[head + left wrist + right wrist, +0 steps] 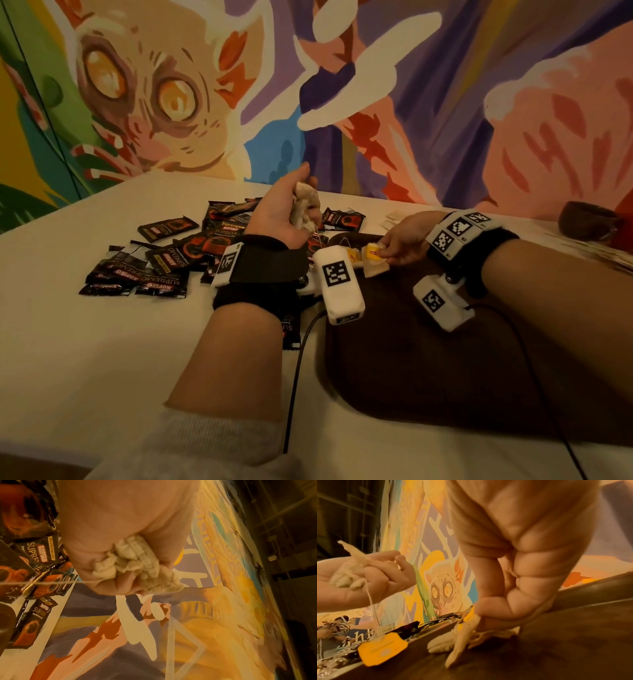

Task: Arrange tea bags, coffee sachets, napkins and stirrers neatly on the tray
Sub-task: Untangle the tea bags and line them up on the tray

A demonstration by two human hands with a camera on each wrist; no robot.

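My left hand [291, 212] is raised above the table and grips a bunch of pale tea bags [305, 209], also seen bunched in the fist [133, 561], with a string hanging down. My right hand [400, 246] pinches a tea bag with a yellow tag [375, 260] at the far left corner of the dark brown tray [445, 359]. In the right wrist view that tea bag [465, 635] touches the tray floor [556, 649], and another yellow tag [382, 649] hangs over the tray rim. Black coffee sachets [164, 263] lie scattered left of the tray.
The white table [102, 359] meets a painted mural wall [342, 102] behind. A dark bowl [587, 222] sits at the far right, with thin pale sticks [603, 255] lying in front of it. Pale flat packets [394, 219] lie behind the tray. Camera cables [298, 377] trail towards me.
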